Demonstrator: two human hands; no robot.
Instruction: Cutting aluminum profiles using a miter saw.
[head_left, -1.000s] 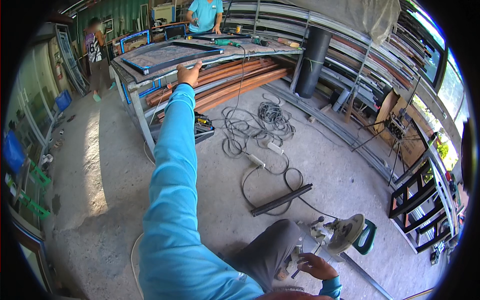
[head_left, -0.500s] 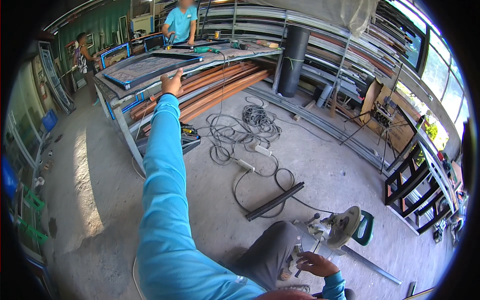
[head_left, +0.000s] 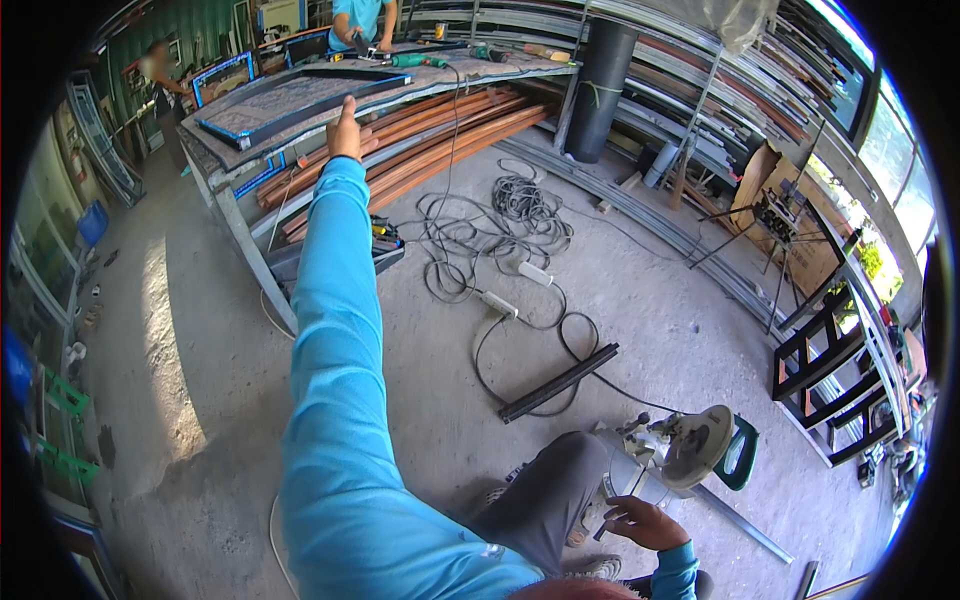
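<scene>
My left arm reaches far forward, and my left hand (head_left: pixel 345 134) is in the air in front of the workbench (head_left: pixel 225 170). One finger points up from it, the others stretch to the side, and nothing shows in it. My right hand (head_left: pixel 645 522) is low at the right, beside a cut-off saw (head_left: pixel 690 450) with a round pale guard and a green handle. Its fingers are bent around a small dark stick-like thing (head_left: pixel 603 530) that I cannot make out clearly. Two dark metal profiles (head_left: pixel 558 382) lie on the floor beyond my bent knee.
On the bench are a dark frame (head_left: pixel 300 105) with blue edging and a green drill (head_left: pixel 415 61). A co-worker (head_left: pixel 360 20) stands behind it, hands at a tool. Tangled cable (head_left: pixel 525 205) and power strips (head_left: pixel 497 303) lie on the floor. A black frame (head_left: pixel 830 390) stands at right.
The whole view has tilted down and shifted slightly. My left hand has turned, its pointing finger now upright. My right hand stays beside the saw. The co-worker bends over the tool on the bench.
</scene>
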